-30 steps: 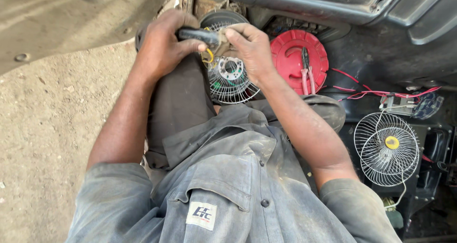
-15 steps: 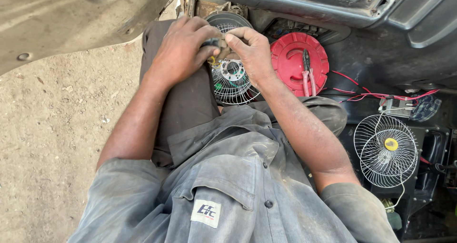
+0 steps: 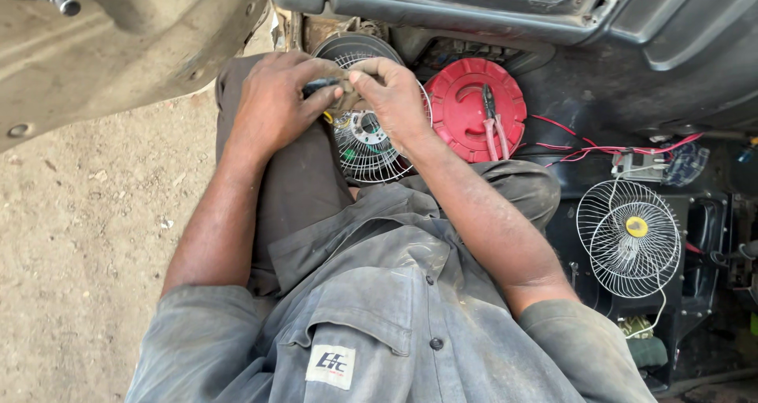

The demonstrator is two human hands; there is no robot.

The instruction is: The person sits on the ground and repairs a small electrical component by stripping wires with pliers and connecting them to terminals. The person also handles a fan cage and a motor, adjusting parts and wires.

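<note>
On lap: small wire-caged fan [image 3: 365, 138]. Left hand [image 3: 272, 107] and right hand [image 3: 392, 99] pinched together on small dark part at its top edge. Beside: red round lid [image 3: 466, 107], pliers [image 3: 493, 127] atop.

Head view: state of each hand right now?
Left hand: closed, fingers pinching a small dark part over the wire fan guard.
Right hand: closed, fingers curled on the same small part; exact grip cannot be told.

small part under the fingers [image 3: 332, 87] hidden, fan motor [image 3: 365, 138] partly covered
</note>
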